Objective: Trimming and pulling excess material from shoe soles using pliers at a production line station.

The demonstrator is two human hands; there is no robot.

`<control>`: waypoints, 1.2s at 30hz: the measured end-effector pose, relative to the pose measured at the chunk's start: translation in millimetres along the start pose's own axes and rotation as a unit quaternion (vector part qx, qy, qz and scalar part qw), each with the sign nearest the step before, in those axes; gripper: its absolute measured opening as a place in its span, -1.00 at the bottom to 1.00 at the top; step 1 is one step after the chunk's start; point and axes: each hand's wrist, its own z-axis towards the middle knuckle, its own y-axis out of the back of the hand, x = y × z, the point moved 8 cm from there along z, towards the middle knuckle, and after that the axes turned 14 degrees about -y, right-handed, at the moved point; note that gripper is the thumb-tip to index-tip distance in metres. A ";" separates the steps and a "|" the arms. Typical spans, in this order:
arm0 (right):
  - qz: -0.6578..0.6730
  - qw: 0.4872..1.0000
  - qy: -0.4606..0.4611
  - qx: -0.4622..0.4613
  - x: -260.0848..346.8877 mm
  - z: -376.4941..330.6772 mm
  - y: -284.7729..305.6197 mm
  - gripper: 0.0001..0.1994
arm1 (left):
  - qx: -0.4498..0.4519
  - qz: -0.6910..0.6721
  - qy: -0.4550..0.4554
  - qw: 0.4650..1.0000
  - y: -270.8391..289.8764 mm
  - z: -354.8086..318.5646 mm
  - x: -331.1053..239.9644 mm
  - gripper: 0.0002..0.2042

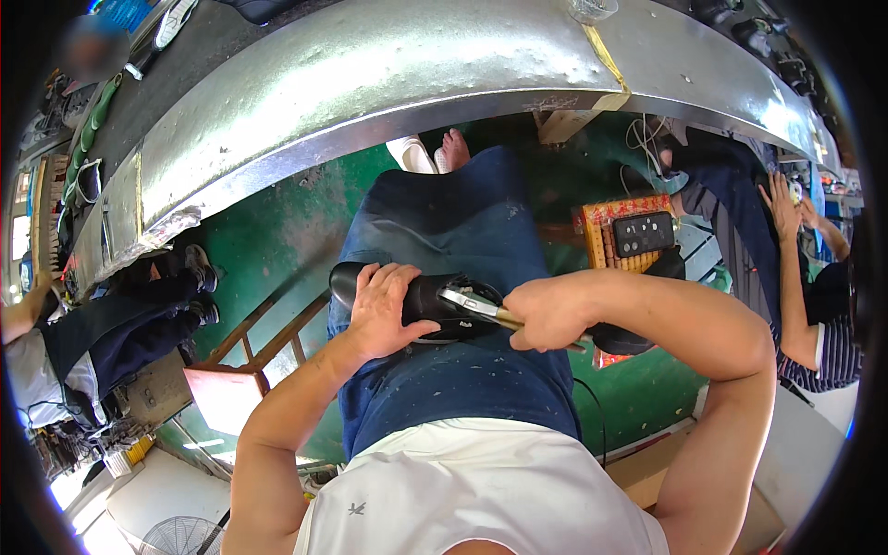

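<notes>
A black shoe [425, 302] lies crosswise on my lap, over blue trousers. Its toe end points left, and my left hand [381, 310] wraps over it from above, pressing it down. From the right, my right hand [552, 310] grips a pair of pliers [486, 310] with a silver head and yellowish handles. The head of the pliers rests against the open part of the shoe; whether its jaws pinch the upper is too small to tell. Beside my right forearm, partly hidden by it, is another black, shoe-like thing [620, 340].
A metal-topped bench [370, 69] curves across the front. To my right, a black phone [644, 233] lies on a beaded wooden seat [606, 242]. A wooden stool [227, 381] stands left on the green floor [277, 217]. Other people sit left and right; a fan [183, 535] is lower left.
</notes>
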 end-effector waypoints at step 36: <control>0.382 0.857 0.067 -0.339 -96.3 31.9 -67.3 -0.70 | -0.025 -0.328 0.241 0.913 -79.5 -8.0 13.1 0.25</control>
